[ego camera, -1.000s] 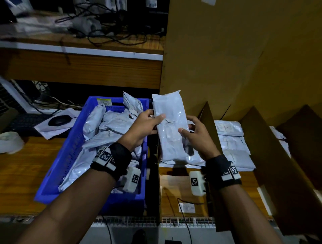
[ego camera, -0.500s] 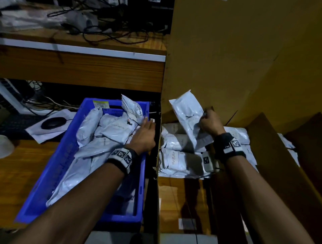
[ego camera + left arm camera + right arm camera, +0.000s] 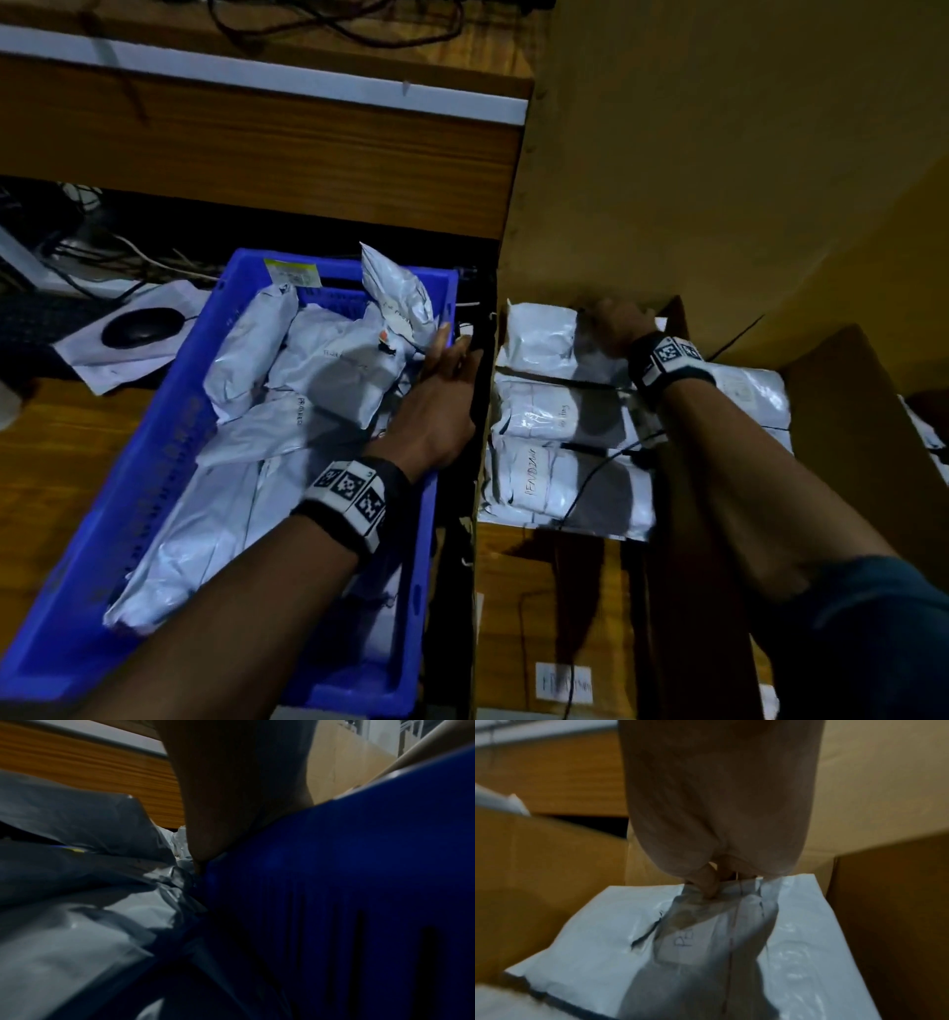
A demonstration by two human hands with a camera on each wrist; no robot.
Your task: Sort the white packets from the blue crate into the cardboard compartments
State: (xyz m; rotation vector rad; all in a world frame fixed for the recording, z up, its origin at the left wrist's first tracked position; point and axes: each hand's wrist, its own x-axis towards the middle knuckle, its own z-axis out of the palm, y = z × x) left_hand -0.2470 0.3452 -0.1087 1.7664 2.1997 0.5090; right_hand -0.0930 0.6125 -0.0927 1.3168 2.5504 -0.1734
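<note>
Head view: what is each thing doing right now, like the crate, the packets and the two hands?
blue crate: still piled with white packets.
left hand: fingers straight, resting at the crate's right wall.
right hand: pinching the far end of one packet.
held packet: lying flat at the back of the cardboard compartment.

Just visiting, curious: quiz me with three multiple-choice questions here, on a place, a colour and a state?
1. Where is the person's right hand? A on a black mouse; B in the leftmost brown cardboard compartment; C on a shelf.
2. The plastic crate's colour? A red; B blue; C green.
3. The white plastic packet that hand grips is: A lying in the compartment; B raised overhead; C on the floor.
B, head view shows it there; B, its walls are blue; A, it lies flat inside.
</note>
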